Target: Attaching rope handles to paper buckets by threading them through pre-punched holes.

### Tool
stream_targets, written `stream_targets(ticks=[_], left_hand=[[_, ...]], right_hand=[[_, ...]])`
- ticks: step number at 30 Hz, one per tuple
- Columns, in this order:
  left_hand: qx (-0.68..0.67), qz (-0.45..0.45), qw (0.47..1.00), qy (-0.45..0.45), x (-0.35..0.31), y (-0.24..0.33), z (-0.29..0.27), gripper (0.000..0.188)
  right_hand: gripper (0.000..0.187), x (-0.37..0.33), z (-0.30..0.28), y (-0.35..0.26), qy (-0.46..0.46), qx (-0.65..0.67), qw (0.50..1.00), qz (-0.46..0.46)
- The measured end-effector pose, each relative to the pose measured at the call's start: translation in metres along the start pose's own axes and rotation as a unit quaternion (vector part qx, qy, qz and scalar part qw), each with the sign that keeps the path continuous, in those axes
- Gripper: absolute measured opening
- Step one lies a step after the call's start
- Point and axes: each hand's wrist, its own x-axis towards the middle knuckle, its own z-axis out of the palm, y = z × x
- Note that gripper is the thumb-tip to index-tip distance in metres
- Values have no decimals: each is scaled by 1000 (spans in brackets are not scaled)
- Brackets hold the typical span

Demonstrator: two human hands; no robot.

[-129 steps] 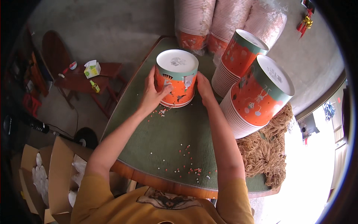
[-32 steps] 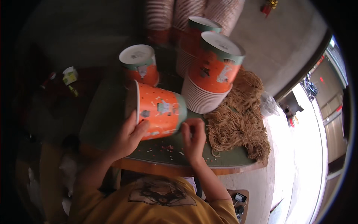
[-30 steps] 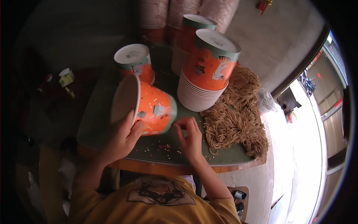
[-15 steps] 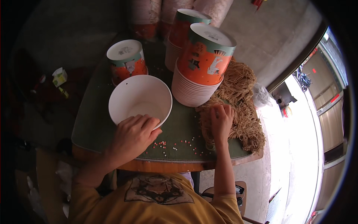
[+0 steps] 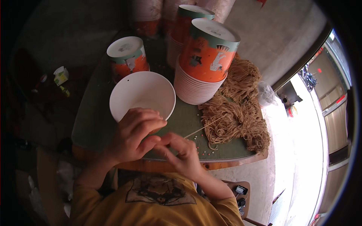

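A white-lined paper bucket (image 5: 141, 88) has its mouth facing me, with a small dark hole near the rim. My left hand (image 5: 136, 133) is over its near rim, fingers bent and thumb apart from them; whether the fingers touch the bucket is hidden. Beside it my right hand (image 5: 183, 156) is closed in a pinch on a tan cord (image 5: 198, 132), which runs back to a heap of cords (image 5: 226, 122). The fingertips of the right hand meet the left thumb, and the cord's end is out of sight there.
Behind stand an upside-down orange and green bucket (image 5: 130, 62) and tall nested stacks of buckets (image 5: 207, 52). Small pink and white beads (image 5: 203, 153) lie by the table's front edge. A clear plastic bag (image 5: 266, 94) sits beyond the heap of cords.
My right hand has moved left from the heap to my left hand, drawing a cord with it. The left hand has loosened from the bucket's rim, its thumb moving out.
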Motion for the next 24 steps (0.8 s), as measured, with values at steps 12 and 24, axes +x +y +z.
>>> stream_targets(ticks=[12,24], left_hand=[[-192,-105,972,-89,-32,25,-35,23],[94,-45,989,-101,-33,30,-20,23]], right_hand=[[18,1,4,-3,-193,416,852,252],[14,-7,14,1,-77,373,886,266]])
